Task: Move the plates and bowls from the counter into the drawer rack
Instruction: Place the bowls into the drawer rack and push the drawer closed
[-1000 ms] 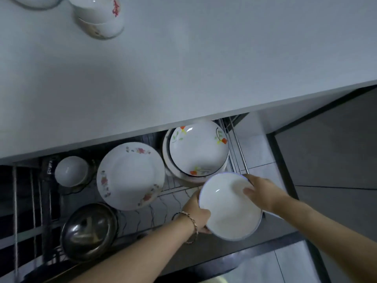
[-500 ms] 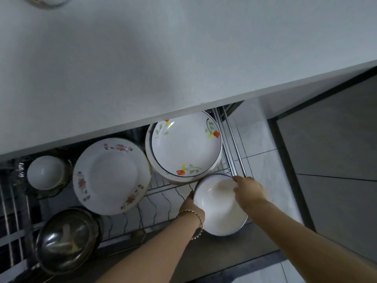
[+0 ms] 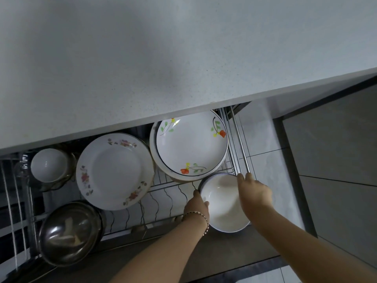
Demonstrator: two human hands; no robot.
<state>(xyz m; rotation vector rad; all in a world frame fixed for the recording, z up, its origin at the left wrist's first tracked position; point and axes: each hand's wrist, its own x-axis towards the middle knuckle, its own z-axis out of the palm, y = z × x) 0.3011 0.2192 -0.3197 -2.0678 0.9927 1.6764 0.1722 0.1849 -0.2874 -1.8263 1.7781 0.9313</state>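
Head view: the bowl (image 3: 223, 203) is low at the right front corner of the rack (image 3: 169, 194), just in front of the stacked plates (image 3: 191, 144); contact with the wires cannot be confirmed. The left hand (image 3: 196, 205) pinches the left rim, thumb on top, other fingers hidden. The right hand (image 3: 254, 190) hooks curled fingers (image 3: 240, 177) over the far rim. Judged step: seating the bowl. The next move calls for a stable rest, release of both hands, then a reach to the worktop (image 3: 163, 58).

The white bowl (image 3: 222, 205) is blue-rimmed, the flat plate (image 3: 115, 170) pink-flowered, the deep plate (image 3: 191, 146) orange-flowered and dark-rimmed.
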